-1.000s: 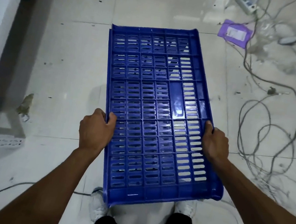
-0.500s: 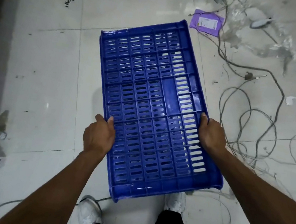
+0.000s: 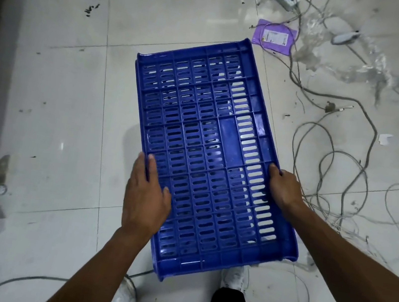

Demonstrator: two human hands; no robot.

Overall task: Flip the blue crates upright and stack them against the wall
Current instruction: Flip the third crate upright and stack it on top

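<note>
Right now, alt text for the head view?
A person holds a blue slotted crate above a tiled floor, left hand flat on its left edge, right hand gripping the right edge. Loose cables and a purple packet litter the floor to the right.
</note>
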